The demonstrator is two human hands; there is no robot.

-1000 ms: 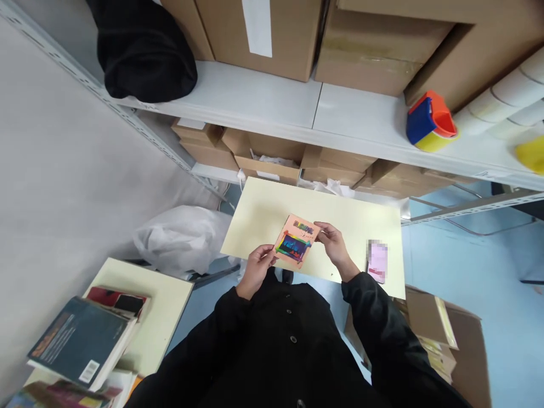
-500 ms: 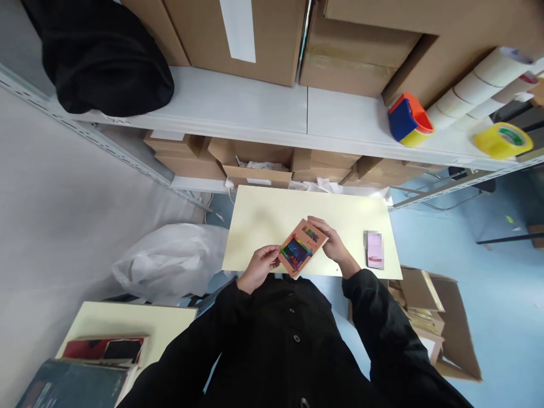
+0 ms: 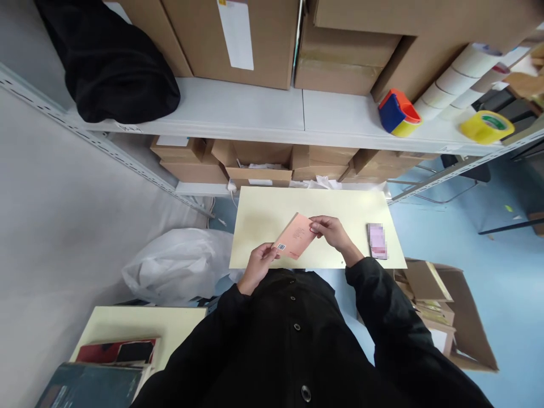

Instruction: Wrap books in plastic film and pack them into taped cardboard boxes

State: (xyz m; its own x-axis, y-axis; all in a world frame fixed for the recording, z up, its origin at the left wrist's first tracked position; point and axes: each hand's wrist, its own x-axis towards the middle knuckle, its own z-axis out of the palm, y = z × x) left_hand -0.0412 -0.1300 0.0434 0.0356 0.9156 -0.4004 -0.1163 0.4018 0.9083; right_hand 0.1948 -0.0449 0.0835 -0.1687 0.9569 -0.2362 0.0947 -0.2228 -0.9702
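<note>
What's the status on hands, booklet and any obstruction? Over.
Left hand holds pink booklet near its barcode; right hand on opposite end. Barcode side up, over table. Phone lies right of both hands, not blocking.

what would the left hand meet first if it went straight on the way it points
The pink booklet, which the left hand grips near its left corner; beyond that, the line seems to cross the pale tabletop, though depth is unclear.

The person's bare left hand reaches forward and inward, thumb uppermost, pinching against the fingers. The bare right hand, slightly farther forward, points leftward in a similar pinch. Both arms, in long black cloth sleeves, converge before the torso, wrists exposed.
</note>
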